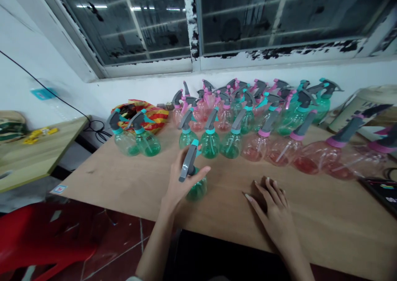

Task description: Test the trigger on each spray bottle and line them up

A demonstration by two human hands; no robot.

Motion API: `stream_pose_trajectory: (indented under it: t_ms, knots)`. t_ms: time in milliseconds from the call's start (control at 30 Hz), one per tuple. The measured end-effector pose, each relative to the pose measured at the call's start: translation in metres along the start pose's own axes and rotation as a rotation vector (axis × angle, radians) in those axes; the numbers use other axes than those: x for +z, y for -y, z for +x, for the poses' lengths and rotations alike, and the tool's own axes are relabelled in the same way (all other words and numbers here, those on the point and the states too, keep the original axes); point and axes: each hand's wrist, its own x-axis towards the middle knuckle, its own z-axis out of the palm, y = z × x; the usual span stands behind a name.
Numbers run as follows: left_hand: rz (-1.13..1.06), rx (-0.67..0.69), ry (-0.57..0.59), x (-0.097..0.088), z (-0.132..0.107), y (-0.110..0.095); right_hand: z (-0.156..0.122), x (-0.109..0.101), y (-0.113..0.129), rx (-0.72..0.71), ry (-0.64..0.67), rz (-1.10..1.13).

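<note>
My left hand (176,182) is wrapped round a green spray bottle (197,189) with a grey and teal trigger head, near the front of the table. It stands upright or nearly so; my fingers hide its far side. My right hand (274,206) rests on the brown tabletop (226,206) with its fingers apart and nothing in it. Just beyond my left hand is a row of green spray bottles (210,144), which continues to the right as pink spray bottles (281,151). Two more green spray bottles (148,142) stand together at the left.
Behind the front row, many pink and green bottles (228,115) crowd against the wall. A red and yellow bag (155,120) lies at the back left. A dark flat box (383,194) is at the right edge, and a red stool (46,235) stands below left.
</note>
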Motion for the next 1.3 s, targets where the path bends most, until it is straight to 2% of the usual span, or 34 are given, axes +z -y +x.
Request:
stream_pose_trajectory:
  t_ms: [133,267,467,733,900,1000,1133,1300]
  knots:
    - [-0.027,0.026,-0.04,0.0,-0.001,0.006,0.001,0.0,0.001,0.012,-0.001,0.007]
    - [-0.027,0.029,-0.01,-0.003,-0.001,0.004,0.001,0.0,0.002,0.022,-0.002,0.014]
    - [0.143,0.068,-0.045,-0.011,-0.01,0.003,0.0,0.003,0.0,0.024,-0.022,0.035]
    - [0.132,-0.081,-0.09,-0.017,-0.031,0.011,0.0,0.004,-0.003,0.003,-0.017,0.006]
    - [0.138,-0.087,-0.121,-0.033,-0.032,0.025,-0.002,0.004,-0.004,0.0,-0.011,0.001]
    - [0.131,-0.058,-0.191,-0.046,-0.024,0.047,-0.003,0.005,-0.005,0.0,-0.002,0.003]
    - [0.146,0.015,-0.246,-0.062,0.002,0.078,-0.005,0.007,-0.009,-0.008,0.009,0.001]
    - [0.227,0.019,-0.247,-0.078,0.04,0.092,-0.006,0.011,-0.014,-0.033,-0.006,-0.03]
